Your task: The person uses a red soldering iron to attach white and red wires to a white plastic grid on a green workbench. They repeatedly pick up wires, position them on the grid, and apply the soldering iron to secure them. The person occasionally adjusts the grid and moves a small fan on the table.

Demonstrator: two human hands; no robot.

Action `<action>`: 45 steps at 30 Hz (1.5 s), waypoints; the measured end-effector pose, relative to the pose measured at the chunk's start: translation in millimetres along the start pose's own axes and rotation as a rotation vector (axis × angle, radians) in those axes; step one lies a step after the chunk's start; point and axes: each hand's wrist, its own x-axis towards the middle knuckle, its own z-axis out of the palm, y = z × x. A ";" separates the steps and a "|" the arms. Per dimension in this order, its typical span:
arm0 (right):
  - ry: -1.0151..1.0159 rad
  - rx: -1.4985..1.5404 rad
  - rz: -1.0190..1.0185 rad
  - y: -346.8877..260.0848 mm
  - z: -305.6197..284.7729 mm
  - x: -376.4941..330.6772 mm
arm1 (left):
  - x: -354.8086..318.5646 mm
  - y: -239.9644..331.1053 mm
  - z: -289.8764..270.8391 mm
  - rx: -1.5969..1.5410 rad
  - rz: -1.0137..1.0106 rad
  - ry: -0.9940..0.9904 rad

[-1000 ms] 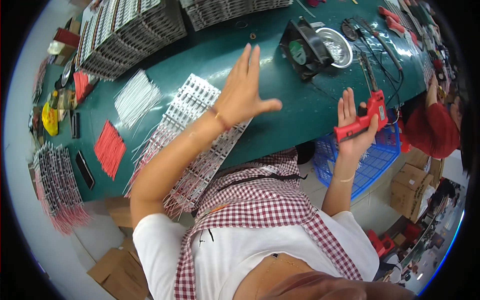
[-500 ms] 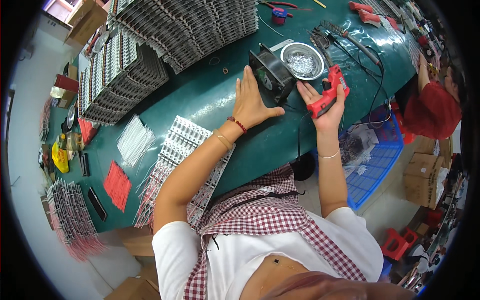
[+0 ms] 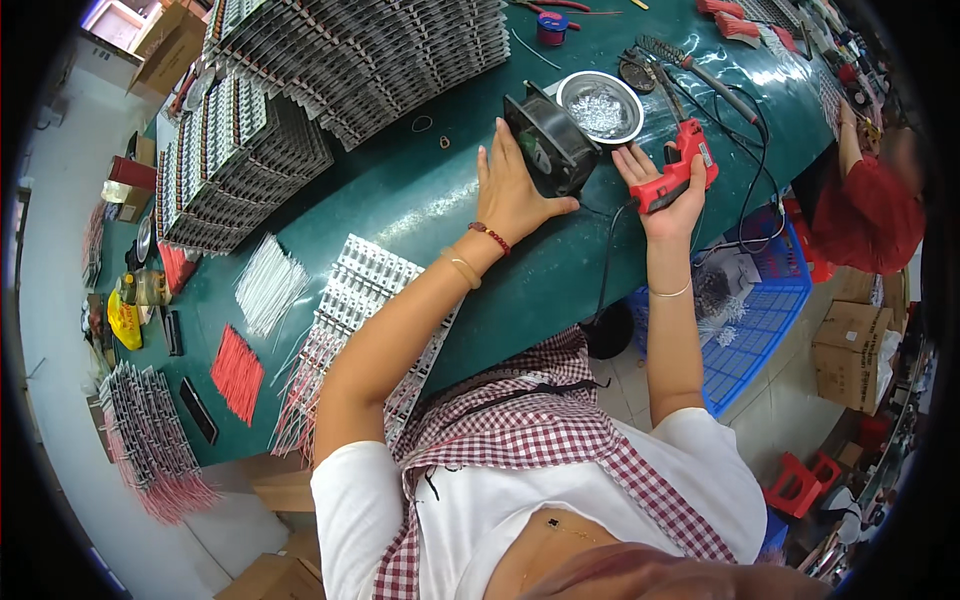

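Note:
A black square cooling fan [image 3: 560,130] stands on edge on the green table in front of me. My left hand [image 3: 515,195] rests against its left and near sides, fingers stretched out and thumb spread. My right hand [image 3: 672,205] is closed round the handle of a red soldering gun [image 3: 680,172], palm up, its tip pointing away from me. Beyond the gun's left side is a round metal bowl [image 3: 638,118] holding small shiny pieces. The fan partly hides the bowl's near left side.
Tall stacks of terminal-strip panels [image 3: 370,60] rise at the far left. A panel with red and white wires [image 3: 350,300] lies beside my left forearm. White wires [image 3: 270,285] and red wires [image 3: 237,375] lie left. A corded soldering iron [image 3: 725,90], a blue basket [image 3: 745,350] and another person's red sleeve [image 3: 870,220] are right.
My left hand has come in against the fan, which has shifted slightly to the right and away from me. My right hand has moved a little right and away with the soldering gun.

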 end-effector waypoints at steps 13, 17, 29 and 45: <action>0.012 -0.013 0.046 -12.9 2.9 7.2 | -25.2 7.4 -25.8 0.194 -0.050 -0.109; -0.003 0.006 0.070 -16.5 -3.4 12.2 | -70.5 -15.1 -83.6 0.167 -0.063 -0.025; -0.216 -0.175 0.102 -52.5 -27.6 20.8 | -211.8 -159.6 -253.4 0.375 -0.274 0.336; -0.293 -0.121 0.201 0.1 56.4 -106.2 | -211.3 -218.2 -281.4 0.747 -0.318 0.228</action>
